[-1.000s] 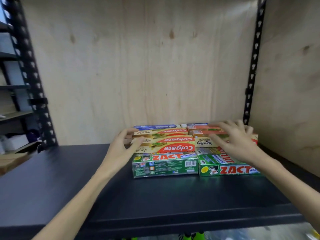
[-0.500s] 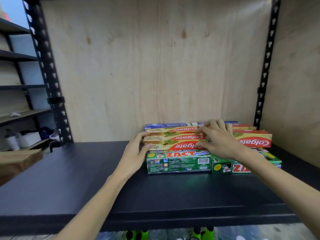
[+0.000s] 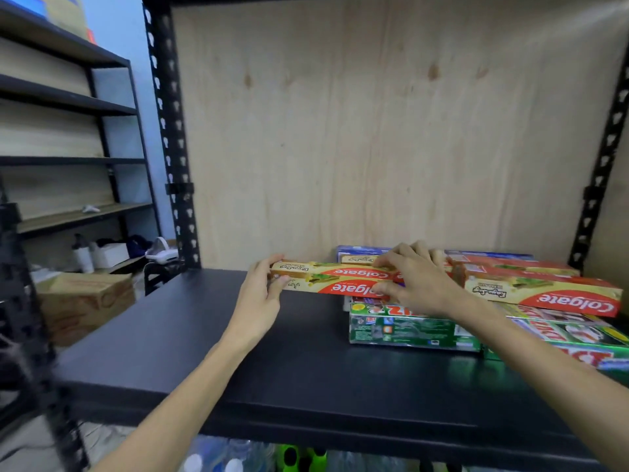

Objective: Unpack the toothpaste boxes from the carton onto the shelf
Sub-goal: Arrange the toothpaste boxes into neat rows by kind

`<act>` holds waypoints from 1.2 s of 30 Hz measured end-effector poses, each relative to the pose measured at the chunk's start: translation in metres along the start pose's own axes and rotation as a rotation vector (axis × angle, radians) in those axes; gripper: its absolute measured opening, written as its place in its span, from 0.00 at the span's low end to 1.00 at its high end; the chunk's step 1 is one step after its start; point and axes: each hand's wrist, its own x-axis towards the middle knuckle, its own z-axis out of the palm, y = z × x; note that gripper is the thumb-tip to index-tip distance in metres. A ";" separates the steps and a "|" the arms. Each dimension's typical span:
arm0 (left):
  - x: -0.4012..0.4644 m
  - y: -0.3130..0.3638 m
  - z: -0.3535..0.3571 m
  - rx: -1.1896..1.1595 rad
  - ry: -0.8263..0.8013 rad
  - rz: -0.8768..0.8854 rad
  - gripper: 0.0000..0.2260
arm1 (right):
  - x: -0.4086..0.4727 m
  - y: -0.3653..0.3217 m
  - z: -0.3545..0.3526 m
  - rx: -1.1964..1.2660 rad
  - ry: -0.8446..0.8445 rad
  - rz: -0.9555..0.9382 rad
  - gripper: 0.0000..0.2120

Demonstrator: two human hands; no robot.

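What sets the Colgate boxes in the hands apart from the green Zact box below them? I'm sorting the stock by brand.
The held Colgate boxes are red and cream; the green Zact box is mostly green with red lettering. The Colgate boxes look slimmer and stick out left past the stack over bare shelf; the Zact box lies flat on the shelf. The left hand and right hand grip the Colgate boxes; neither holds the Zact box. Both are long cartons lying lengthwise.
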 end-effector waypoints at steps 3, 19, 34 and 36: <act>0.002 -0.014 -0.027 0.028 -0.006 -0.027 0.17 | 0.016 -0.022 0.010 0.008 0.000 -0.016 0.24; 0.022 -0.085 -0.115 0.245 -0.108 -0.241 0.19 | 0.072 -0.129 0.051 0.157 -0.217 0.014 0.26; 0.000 -0.046 -0.102 0.086 -0.195 -0.066 0.15 | 0.047 -0.177 0.062 0.641 -0.304 0.061 0.24; -0.002 -0.048 -0.107 0.047 -0.204 -0.106 0.23 | 0.045 -0.177 0.066 0.699 -0.375 0.014 0.16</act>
